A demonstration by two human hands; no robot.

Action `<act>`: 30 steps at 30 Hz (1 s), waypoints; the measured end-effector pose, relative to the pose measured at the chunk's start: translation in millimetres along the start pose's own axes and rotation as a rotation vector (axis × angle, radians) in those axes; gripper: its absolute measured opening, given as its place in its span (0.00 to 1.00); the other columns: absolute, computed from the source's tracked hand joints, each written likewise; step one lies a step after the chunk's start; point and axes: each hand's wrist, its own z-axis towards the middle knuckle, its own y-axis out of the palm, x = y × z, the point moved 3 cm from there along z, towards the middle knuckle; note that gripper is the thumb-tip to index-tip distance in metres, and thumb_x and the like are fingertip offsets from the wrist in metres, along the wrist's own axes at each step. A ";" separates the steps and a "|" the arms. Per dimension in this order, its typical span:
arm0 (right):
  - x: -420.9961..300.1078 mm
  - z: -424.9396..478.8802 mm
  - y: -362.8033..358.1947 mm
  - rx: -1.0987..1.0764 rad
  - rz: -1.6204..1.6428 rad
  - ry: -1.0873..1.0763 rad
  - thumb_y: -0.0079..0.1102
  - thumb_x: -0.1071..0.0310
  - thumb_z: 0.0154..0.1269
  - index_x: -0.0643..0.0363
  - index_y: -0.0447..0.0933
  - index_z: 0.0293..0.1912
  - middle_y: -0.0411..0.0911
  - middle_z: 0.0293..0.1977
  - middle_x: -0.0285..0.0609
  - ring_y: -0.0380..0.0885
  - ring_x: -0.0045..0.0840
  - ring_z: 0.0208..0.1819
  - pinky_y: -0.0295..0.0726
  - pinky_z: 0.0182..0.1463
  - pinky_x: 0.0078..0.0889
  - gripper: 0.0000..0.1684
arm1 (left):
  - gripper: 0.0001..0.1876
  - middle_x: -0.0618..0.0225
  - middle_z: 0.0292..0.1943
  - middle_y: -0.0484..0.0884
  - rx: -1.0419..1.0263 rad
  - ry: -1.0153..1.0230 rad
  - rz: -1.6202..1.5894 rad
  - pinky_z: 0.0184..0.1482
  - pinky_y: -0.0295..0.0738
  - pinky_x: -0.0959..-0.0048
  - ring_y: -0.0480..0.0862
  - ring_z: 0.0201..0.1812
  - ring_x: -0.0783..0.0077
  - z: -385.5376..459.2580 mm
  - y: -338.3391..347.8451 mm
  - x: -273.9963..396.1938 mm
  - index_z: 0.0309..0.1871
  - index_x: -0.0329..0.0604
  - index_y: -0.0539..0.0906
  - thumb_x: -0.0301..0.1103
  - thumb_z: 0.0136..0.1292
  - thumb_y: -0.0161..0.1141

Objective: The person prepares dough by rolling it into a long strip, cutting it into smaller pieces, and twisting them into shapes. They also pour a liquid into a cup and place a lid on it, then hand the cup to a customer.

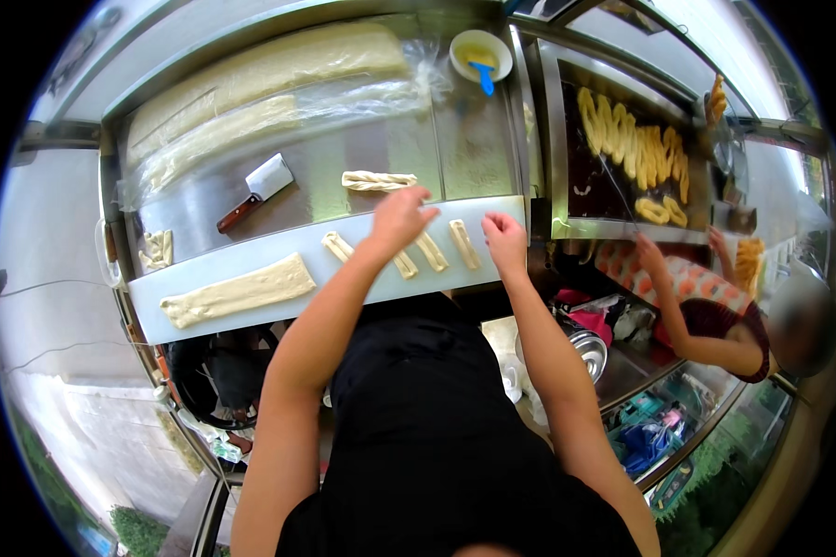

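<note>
My left hand (403, 217) is above the back edge of a white cutting board (143, 299), its thumb and fingers slightly apart. Just beyond its fingertips lies a twisted length of dough (373, 181) on the metal worktop. Over the board's right end, my right hand (507, 242) has curled fingers; whether anything is between them is hidden. Between and beside my hands are several short dough strips, among them a rightmost strip (464, 245) and another strip (338, 247) left of my left forearm. A long flat dough sheet (237, 289) rests on the board's left part.
Behind the board lie a cleaver (270, 177), dough slabs under plastic film (265, 69) and a white bowl (460, 43) with a blue-handled brush (486, 80). Dough scraps (157, 249) sit left. Rightward, a co-worker's hand (649, 254) is at a fryer (578, 188) holding frying dough sticks (630, 143).
</note>
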 end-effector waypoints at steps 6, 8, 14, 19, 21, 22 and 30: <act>37.8 -63.4 -26.0 -0.093 -0.195 0.054 0.72 0.70 0.58 0.66 0.82 0.46 0.82 0.33 0.35 0.78 0.17 0.33 0.80 0.42 0.22 0.17 | 0.14 0.53 0.41 0.83 0.027 0.208 0.312 0.43 0.79 0.56 0.82 0.44 0.49 -1.7 74.2 37.6 0.31 0.41 0.79 0.38 0.49 0.70; 32.0 -69.4 -24.1 -0.124 -0.252 0.016 0.73 0.69 0.57 0.65 0.81 0.47 0.82 0.34 0.36 0.78 0.17 0.33 0.80 0.42 0.22 0.19 | 0.11 0.56 0.39 0.83 -0.153 0.132 0.173 0.40 0.80 0.60 0.83 0.41 0.53 0.4 88.2 33.7 0.28 0.42 0.77 0.34 0.49 0.69; 9.7 -75.7 -32.7 -0.269 -0.001 -0.056 0.70 0.69 0.59 0.63 0.78 0.52 0.81 0.36 0.34 0.79 0.19 0.36 0.79 0.46 0.23 0.21 | 0.13 0.68 0.38 0.80 -0.573 -0.317 -0.827 0.38 0.81 0.70 0.82 0.39 0.72 -13.4 79.6 40.2 0.35 0.45 0.70 0.26 0.56 0.67; -6.3 -67.6 -31.7 -0.480 0.646 0.399 0.66 0.66 0.67 0.62 0.78 0.51 0.80 0.41 0.34 0.79 0.19 0.40 0.79 0.49 0.24 0.16 | 0.28 0.67 0.39 0.79 -0.430 -0.260 -1.270 0.42 0.81 0.74 0.81 0.39 0.76 -27.4 53.8 67.6 0.63 0.38 0.69 0.24 0.59 0.66; -10.4 -61.5 -27.9 -0.442 0.576 0.355 0.65 0.65 0.68 0.60 0.79 0.47 0.81 0.40 0.34 0.78 0.16 0.39 0.79 0.49 0.21 0.12 | 0.39 0.65 0.39 0.78 -0.383 -0.141 -1.104 0.41 0.78 0.74 0.80 0.39 0.74 -23.8 53.8 71.0 0.71 0.35 0.62 0.22 0.55 0.66; -10.9 -57.7 -26.3 -0.436 0.539 0.331 0.65 0.65 0.68 0.60 0.80 0.47 0.81 0.40 0.34 0.78 0.16 0.39 0.79 0.49 0.21 0.12 | 0.36 0.67 0.38 0.78 -0.364 -0.088 -0.996 0.37 0.74 0.79 0.78 0.35 0.78 -23.0 50.7 74.4 0.70 0.35 0.64 0.22 0.57 0.65; -29.5 -43.3 -28.3 -0.302 0.797 0.330 0.60 0.70 0.69 0.61 0.77 0.52 0.80 0.38 0.37 0.79 0.19 0.39 0.80 0.47 0.25 0.13 | 0.23 0.72 0.38 0.81 -0.411 -0.050 -0.852 0.43 0.72 0.79 0.78 0.39 0.82 -21.7 38.4 61.4 0.57 0.37 0.78 0.22 0.56 0.63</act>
